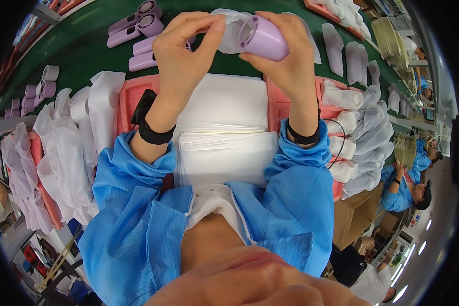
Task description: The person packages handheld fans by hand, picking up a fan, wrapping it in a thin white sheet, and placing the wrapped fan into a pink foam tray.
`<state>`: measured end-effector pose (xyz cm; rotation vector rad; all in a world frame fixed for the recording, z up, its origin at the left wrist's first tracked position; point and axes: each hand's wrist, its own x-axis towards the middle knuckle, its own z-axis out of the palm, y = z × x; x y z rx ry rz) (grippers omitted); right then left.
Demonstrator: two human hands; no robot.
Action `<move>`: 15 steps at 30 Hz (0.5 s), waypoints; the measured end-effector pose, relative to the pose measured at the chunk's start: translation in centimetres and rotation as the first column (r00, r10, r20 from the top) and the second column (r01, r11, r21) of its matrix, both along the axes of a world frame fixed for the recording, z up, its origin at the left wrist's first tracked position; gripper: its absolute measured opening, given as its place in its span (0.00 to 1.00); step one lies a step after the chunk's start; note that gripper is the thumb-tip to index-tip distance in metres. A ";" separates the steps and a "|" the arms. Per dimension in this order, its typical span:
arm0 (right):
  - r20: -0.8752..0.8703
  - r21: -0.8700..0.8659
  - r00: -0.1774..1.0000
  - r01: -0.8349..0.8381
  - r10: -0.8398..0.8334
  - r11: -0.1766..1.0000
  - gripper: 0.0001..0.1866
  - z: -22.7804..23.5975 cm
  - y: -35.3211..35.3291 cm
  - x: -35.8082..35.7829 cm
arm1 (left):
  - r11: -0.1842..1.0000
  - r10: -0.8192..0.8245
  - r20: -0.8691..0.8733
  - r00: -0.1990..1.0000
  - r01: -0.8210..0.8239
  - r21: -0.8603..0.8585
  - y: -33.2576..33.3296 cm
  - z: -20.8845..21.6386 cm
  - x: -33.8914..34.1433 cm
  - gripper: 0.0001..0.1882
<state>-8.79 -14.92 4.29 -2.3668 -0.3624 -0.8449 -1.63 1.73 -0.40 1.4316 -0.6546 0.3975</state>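
My right hand (285, 46) is wrapped round a lilac handheld appliance (268, 40), whose round, vented end faces left. Its lower part is hidden by my fingers. A thin, translucent white bag (231, 36) hangs beside and behind that end. At the bag's upper left edge, the thumb and forefinger of my left hand (188, 48) are pinched together. Several more lilac appliances lie on the green table just left of my left hand, among them one with a round head (150, 24). Below my hands, flat white bags (222, 102) are stacked in two piles.
Pink foam trays (137, 94) flank the stacks. Bagged appliances cover the left side (69, 148) and the right side (370, 135). More lilac appliances (47, 89) lie at the far left of the green table (81, 58). A cardboard box (357, 214) and a person in blue (410, 183) are at right.
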 end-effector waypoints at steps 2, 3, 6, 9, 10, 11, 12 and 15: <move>-0.020 0.008 0.999 -0.045 0.045 0.999 0.34 0.0 0.7 -0.4 | 0.998 -0.015 -0.142 0.990 0.005 -0.065 0.2 0.5 -0.1 0.06; -0.040 0.017 0.995 -0.089 0.089 0.996 0.34 -0.1 1.1 -0.4 | 0.991 -0.039 -0.281 0.959 0.002 -0.130 0.4 0.8 -0.2 0.07; -0.092 0.012 0.983 -0.161 0.161 0.987 0.34 -0.3 2.2 -1.0 | 0.960 -0.164 -0.470 0.867 0.030 -0.279 1.2 0.3 0.7 0.10; -0.164 -0.021 0.965 -0.211 0.205 0.977 0.34 -0.3 2.7 -1.1 | 0.886 -0.362 -0.553 0.750 0.092 -0.455 2.4 -0.5 2.0 0.13; -0.132 -0.005 0.973 -0.193 0.191 0.981 0.34 -0.2 2.4 -0.9 | 0.838 -0.467 -0.549 0.693 0.150 -0.524 2.6 -0.5 2.2 0.14; -0.099 0.010 0.979 -0.176 0.176 0.984 0.33 0.0 2.1 -0.7 | 0.780 -0.567 -0.533 0.628 0.202 -0.592 2.8 -0.4 2.2 0.15; -0.067 0.026 0.985 -0.158 0.159 0.987 0.33 0.1 1.8 -0.5 | 0.713 -0.659 -0.508 0.554 0.246 -0.657 2.9 -0.3 2.2 0.17; 0.058 0.084 0.993 -0.104 0.099 0.991 0.31 0.1 0.6 0.1 | 0.648 -0.745 -0.479 0.464 0.334 -0.684 2.4 0.4 1.0 0.17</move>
